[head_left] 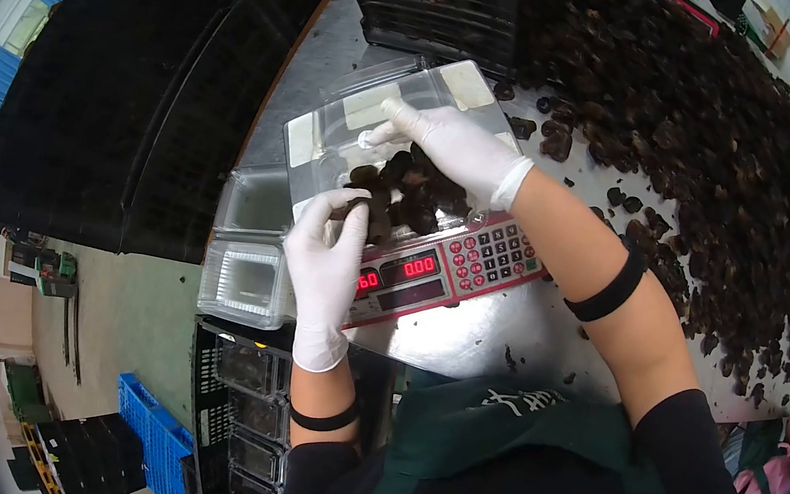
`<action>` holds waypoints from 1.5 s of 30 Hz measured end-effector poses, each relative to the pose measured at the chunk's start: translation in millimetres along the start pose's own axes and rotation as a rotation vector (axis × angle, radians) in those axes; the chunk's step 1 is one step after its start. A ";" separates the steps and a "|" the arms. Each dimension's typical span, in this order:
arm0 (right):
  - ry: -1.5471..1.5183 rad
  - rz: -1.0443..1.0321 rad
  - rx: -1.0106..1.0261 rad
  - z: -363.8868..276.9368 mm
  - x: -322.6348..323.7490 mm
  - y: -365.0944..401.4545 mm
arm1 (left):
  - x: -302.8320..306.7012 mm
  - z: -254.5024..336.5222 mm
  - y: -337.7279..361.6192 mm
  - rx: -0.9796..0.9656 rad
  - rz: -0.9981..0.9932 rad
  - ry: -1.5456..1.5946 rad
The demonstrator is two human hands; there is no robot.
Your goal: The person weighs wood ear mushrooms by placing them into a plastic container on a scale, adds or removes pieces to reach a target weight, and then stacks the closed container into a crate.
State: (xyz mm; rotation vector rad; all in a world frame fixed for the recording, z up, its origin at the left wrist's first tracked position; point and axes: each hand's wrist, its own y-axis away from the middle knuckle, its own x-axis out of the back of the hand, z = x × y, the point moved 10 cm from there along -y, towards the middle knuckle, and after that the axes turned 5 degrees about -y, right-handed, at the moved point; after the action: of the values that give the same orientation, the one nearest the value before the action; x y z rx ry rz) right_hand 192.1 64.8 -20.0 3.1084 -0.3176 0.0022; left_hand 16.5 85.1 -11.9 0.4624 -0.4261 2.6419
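My left hand [327, 263], in a white glove, has thumb and fingers closed on a dark brown wood ear mushroom [377, 219]. It is at the near edge of a clear plastic tray [324, 141] with white patches, which rests on the red-framed digital scale [495, 256]. A small heap of wood ear mushrooms [422, 195] lies on the tray. Over its far side my right hand [459, 150], also gloved, reaches with fingers apart and apparently nothing in them. Red digits glow on the scale's display [412, 268], partly covered by my left hand.
A large pile of mushrooms [675, 125] spreads across the metal table [463, 338] on the right. Clear empty boxes [249, 282] stand left of the scale. Below them, a black crate [206, 372] holds several filled boxes. Black crates [115, 86] rise at the left.
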 end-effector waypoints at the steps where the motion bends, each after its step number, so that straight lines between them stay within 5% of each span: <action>1: -0.010 -0.004 -0.006 -9.9 2.7 6.7 | 3.3 -5.0 2.7 0.043 0.008 0.051; 6: -0.084 0.013 0.196 -44.7 31.7 34.2 | 31.4 11.0 12.9 -0.050 0.193 0.019; 9: -0.055 0.042 0.055 -44.2 33.8 86.2 | 30.9 60.7 37.3 -0.392 0.239 -0.320; 14: 0.193 -0.068 0.013 -4.8 -4.9 172.7 | -37.2 78.0 83.0 -0.393 -0.073 -0.068; 20: 0.367 0.310 0.144 11.2 34.2 229.5 | -98.7 77.3 107.5 -0.242 -0.382 0.039; 23: 0.447 0.319 0.106 20.4 45.4 249.4 | -122.4 81.2 120.0 -0.266 -0.511 -0.001; 26: 0.537 0.357 0.154 19.0 51.1 261.8 | -115.0 93.0 102.0 -0.486 -0.406 -0.156; 28: 0.508 0.367 0.157 26.6 54.2 270.0 | -86.3 119.6 61.9 -0.624 -0.132 -0.306; 30: 0.550 0.369 0.161 26.4 57.9 276.9 | -80.9 116.6 17.5 -0.666 -0.093 -0.541; 32: 0.596 0.367 0.173 22.9 59.1 280.9 | -100.2 104.6 -9.8 -0.730 -0.270 -0.712; 36: 0.443 0.438 0.108 28.2 72.2 286.7 | -118.1 80.5 -18.7 -0.655 -0.502 -0.828; 42: 0.201 0.468 -0.093 21.1 100.8 261.9 | -96.4 72.2 -26.1 -0.585 -0.388 -0.706; 45: 0.241 0.456 0.042 -12.4 105.0 225.6 | -70.2 67.1 -32.2 -0.476 -0.298 -0.513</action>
State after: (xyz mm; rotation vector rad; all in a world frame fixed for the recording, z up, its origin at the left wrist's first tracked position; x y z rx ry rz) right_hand 249.3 -177.1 -3.5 2.9508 -1.0111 0.3869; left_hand 108.1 64.0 28.6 0.9544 -1.0227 2.0221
